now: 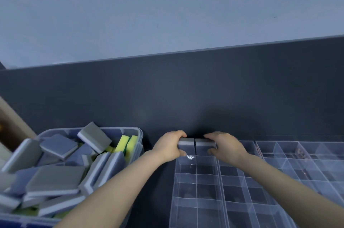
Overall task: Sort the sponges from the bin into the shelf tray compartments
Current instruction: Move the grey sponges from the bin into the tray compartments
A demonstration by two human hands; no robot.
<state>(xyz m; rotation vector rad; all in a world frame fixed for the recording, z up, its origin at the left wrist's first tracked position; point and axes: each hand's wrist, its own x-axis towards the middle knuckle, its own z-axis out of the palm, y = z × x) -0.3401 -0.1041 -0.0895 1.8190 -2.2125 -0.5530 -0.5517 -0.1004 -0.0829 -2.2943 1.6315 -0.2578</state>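
Clear tray [197,199]; left grip [169,146] clasps grey sponge [186,143], right grip [226,146] second grey sponge [204,144], end to end

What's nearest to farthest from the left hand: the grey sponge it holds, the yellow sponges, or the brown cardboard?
1. grey sponge, gripped in the left hand.
2. yellow sponges, in the clear plastic bin's right end.
3. brown cardboard, far left edge.

Probably a stockroom or workshop: bulk sponge bin [141,135] left of left grip [168,146], clear compartment trays [221,173] below right grip [226,146], bare wall [167,13].
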